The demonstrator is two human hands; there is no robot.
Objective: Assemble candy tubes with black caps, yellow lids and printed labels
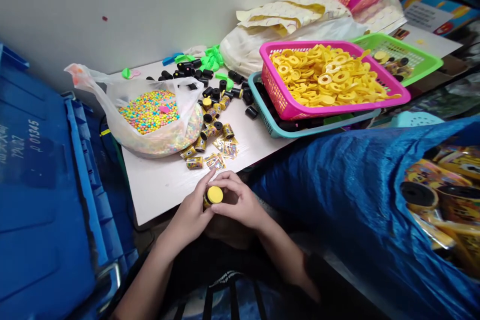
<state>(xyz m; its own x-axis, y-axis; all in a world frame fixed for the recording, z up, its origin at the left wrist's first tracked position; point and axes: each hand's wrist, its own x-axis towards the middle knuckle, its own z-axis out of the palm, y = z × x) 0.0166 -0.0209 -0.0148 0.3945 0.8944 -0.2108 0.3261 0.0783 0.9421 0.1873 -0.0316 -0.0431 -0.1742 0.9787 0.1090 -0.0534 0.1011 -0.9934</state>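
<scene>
Between my two hands, just off the table's front edge, is a small canister with a round yellow lid (215, 195). My left hand (190, 210) wraps around its side. From the other side, my right hand (243, 202) pinches near the lid with thumb and fingers. The lower part of the canister is hidden by my fingers. On the table beyond lie several labelled yellow canisters (195, 162) and a few printed stickers (227, 148). Plain black canisters (251, 112) are scattered farther back.
An open plastic bag of coloured candy balls (150, 112) stands on the white table (150, 187). A pink basket of yellow rings (333, 77) rests on a teal basket (275, 130). A blue sack (337, 180) bulges at right; blue crates (41, 185) stand at left.
</scene>
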